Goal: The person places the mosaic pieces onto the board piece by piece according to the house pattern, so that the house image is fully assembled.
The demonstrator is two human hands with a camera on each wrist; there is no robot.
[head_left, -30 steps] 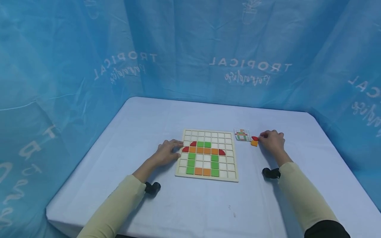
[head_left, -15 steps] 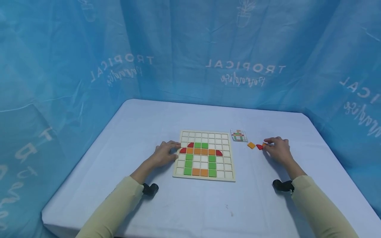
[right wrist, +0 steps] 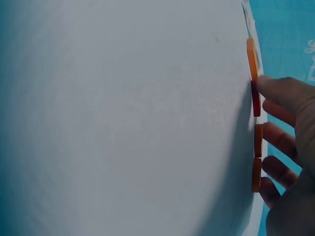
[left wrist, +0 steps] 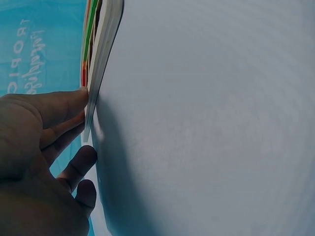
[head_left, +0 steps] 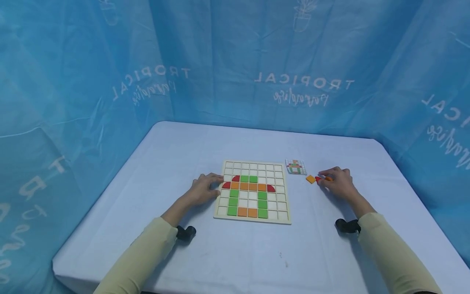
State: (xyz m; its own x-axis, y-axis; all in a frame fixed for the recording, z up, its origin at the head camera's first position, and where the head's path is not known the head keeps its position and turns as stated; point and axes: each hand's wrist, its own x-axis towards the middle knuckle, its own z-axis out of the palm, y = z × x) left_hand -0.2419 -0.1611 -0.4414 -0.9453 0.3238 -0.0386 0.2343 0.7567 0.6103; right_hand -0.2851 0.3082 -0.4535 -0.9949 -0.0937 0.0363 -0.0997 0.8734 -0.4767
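Observation:
A wooden grid board (head_left: 252, 221) lies flat, bearing green, orange and red tiles in a mushroom-like pattern. My left hand (head_left: 201, 190) rests at its left edge. In the left wrist view the thumb touches the board's rim (left wrist: 101, 64), other fingers spread below it. To the board's right, my right hand (head_left: 338, 183) is low over loose tiles, thumb and index fingertips at a red tile (head_left: 317, 179). Just left of that lies an orange tile (head_left: 310, 179). Two more orange tiles, an upper one (right wrist: 258, 140) and a lower one (right wrist: 256, 175), sit by the other fingertips.
A small pattern card (head_left: 295, 167) lies beside the board's upper right corner, close to the loose tiles. A white cloth covers the table (head_left: 235, 253). Blue printed curtains (head_left: 227, 61) hang behind it and along both sides.
The loose tiles, bunched up a second ago, are spread into a row. My right hand moved right with some, then slightly back left with the red one. The left hand stays at the board.

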